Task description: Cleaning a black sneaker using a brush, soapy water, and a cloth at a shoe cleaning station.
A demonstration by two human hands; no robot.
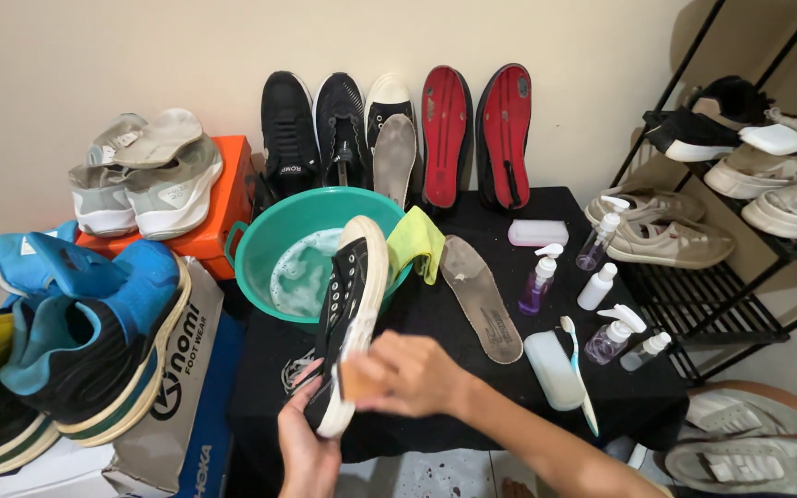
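Black-clothed table against cream wall; shoe rack, seemingly metal, beside.

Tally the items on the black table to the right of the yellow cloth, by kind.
Bottles: 5
White blocks: 2
Insole: 1
Toothbrush: 1
Total: 9

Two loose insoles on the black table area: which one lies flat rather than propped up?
The insole right of the green basin lies flat on the black cloth. The other insole stands propped among the shoes at the wall.
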